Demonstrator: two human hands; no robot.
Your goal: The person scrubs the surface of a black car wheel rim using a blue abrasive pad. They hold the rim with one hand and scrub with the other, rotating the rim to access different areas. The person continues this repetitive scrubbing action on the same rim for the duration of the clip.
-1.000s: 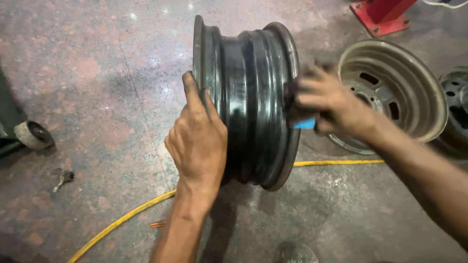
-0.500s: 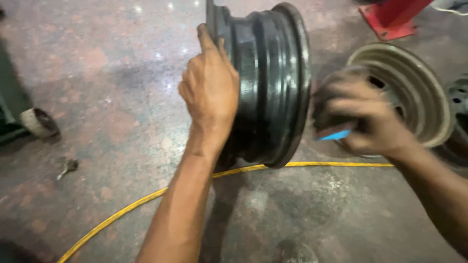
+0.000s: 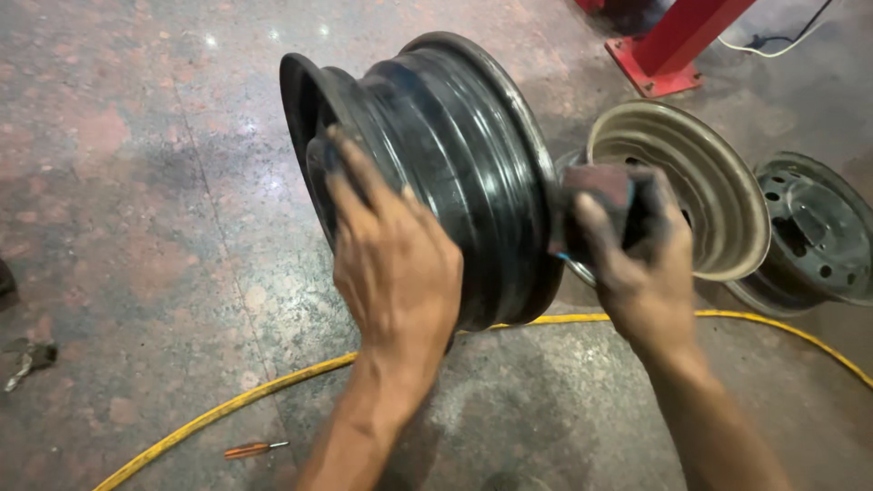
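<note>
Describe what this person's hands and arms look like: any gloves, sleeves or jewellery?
Both are bare: no gloves, and no sleeves as far up as the forearms show. The left hand and right hand carry no visible rings, watch or wristband. Dark grime smudges the fingers and knuckles, heaviest on the right hand.

rim (image 3: 455,173) tilted further, now leaning away; left hand (image 3: 396,264) slid from the edge down onto the barrel; right hand (image 3: 637,264) with pad (image 3: 596,195) moved against the right flange
</note>
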